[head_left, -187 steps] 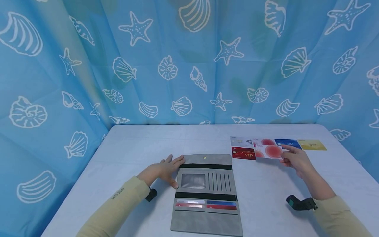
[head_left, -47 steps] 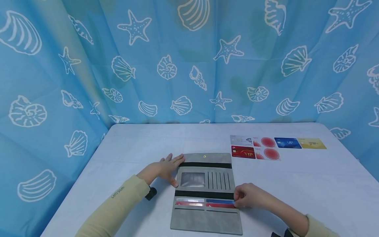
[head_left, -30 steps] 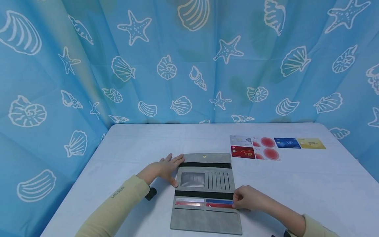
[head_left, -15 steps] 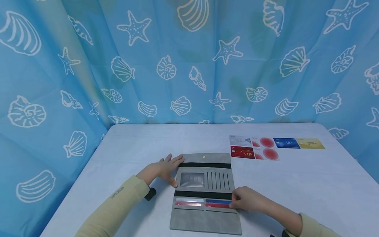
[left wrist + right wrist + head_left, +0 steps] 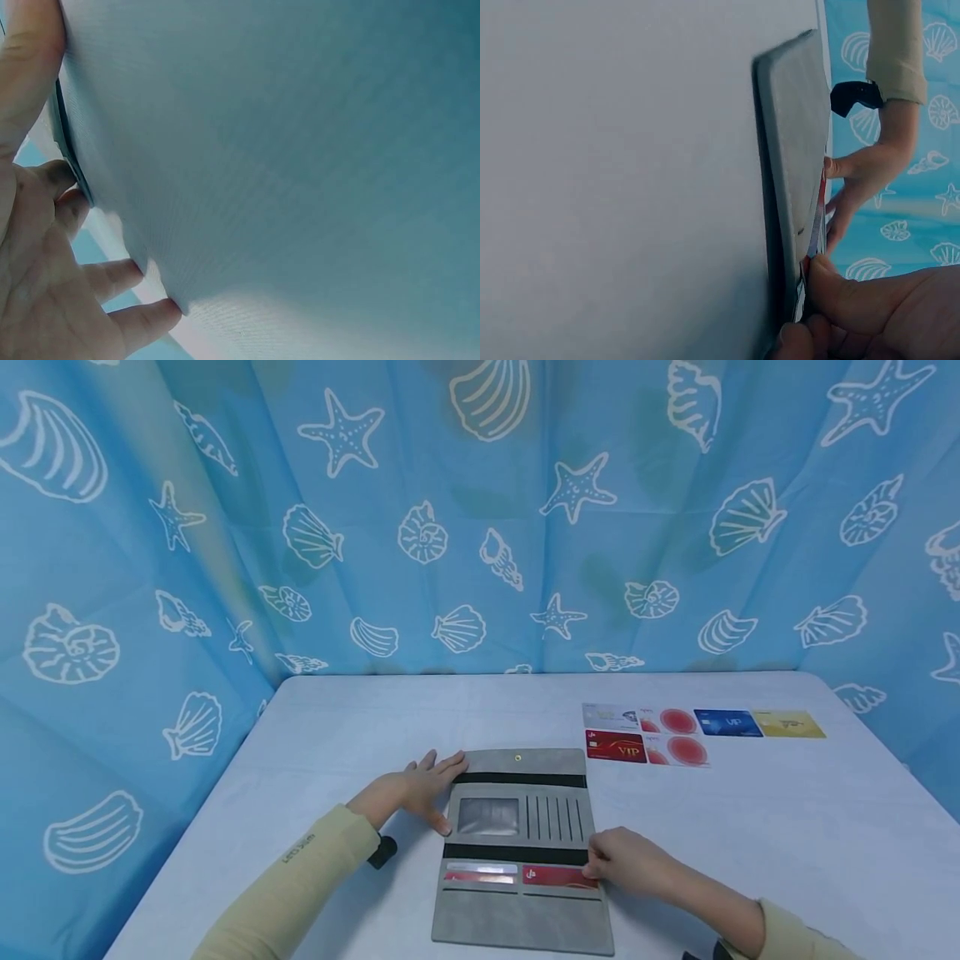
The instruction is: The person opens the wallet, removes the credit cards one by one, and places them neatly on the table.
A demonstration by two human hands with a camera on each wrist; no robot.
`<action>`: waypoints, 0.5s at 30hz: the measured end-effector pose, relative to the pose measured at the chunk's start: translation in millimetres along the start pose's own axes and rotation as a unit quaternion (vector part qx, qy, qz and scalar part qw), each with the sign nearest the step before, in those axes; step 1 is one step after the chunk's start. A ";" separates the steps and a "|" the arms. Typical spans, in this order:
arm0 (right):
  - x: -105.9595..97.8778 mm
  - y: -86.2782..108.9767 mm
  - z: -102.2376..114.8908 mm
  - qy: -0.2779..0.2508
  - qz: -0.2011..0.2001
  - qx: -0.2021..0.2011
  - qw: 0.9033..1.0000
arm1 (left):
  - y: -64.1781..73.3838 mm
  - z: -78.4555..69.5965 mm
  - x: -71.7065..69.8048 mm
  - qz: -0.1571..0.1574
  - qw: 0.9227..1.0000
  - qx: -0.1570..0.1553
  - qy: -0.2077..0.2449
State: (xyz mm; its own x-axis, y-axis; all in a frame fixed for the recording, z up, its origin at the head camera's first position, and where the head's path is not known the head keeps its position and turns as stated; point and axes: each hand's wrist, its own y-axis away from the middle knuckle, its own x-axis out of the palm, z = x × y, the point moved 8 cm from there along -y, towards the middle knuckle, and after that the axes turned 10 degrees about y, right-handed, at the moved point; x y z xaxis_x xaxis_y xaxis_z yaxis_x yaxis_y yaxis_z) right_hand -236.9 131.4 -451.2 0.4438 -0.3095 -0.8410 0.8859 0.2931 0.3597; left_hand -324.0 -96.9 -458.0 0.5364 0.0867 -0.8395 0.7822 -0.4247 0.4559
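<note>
A grey long wallet [image 5: 525, 927] lies unfolded flat on the table. My left hand [image 5: 408, 793] rests at its upper left edge, fingers spread and touching it. In the lower right pocket, my right hand [image 5: 626, 860] pinches the right end of a red card [image 5: 555, 877]. That card stands partly out of its slot, and a blue card behind it is hidden. In the right wrist view, my right thumb [image 5: 840, 296] presses at the wallet's edge. The left pocket holds a silvery card [image 5: 480, 867] over a reddish card [image 5: 468, 877].
Several cards lie in two rows at the back right: a silver card [image 5: 609, 717], white-and-red cards [image 5: 682, 750], a blue VIP card [image 5: 727, 722], a gold card [image 5: 789, 723] and a red VIP card [image 5: 615, 746]. A blue shell-print curtain [image 5: 480, 527] hangs behind the table.
My right hand set a white-and-red card down in the back group, then came to the wallet. The red card has risen in its slot, covering the blue one. My left hand stayed put.
</note>
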 end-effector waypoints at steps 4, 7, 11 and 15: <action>-1.9 -2.1 0.1 -0.008 0.002 -0.009 1.000 | -0.6 0.2 -0.1 -0.001 1.000 -0.001 -0.004; -2.1 -5.8 -1.3 -0.010 0.005 -0.014 1.000 | -0.5 0.1 -0.7 -0.004 1.000 0.000 -0.005; -2.8 -11.1 -4.8 -0.023 0.006 -0.013 1.000 | -0.7 0.3 -0.7 -0.005 1.000 0.001 -0.005; -5.1 -14.1 -13.0 -0.048 0.002 0.002 0.999 | -1.1 -0.2 -0.6 -0.006 1.000 0.002 -0.005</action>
State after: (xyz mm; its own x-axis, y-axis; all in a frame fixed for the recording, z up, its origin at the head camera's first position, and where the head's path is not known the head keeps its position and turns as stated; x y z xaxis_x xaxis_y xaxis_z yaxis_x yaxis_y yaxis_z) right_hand -253.4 140.6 -457.2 0.4584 -0.3933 -0.7970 0.8843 0.2918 0.3646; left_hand -325.2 -96.3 -457.9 0.5230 0.0824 -0.8483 0.7876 -0.4271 0.4441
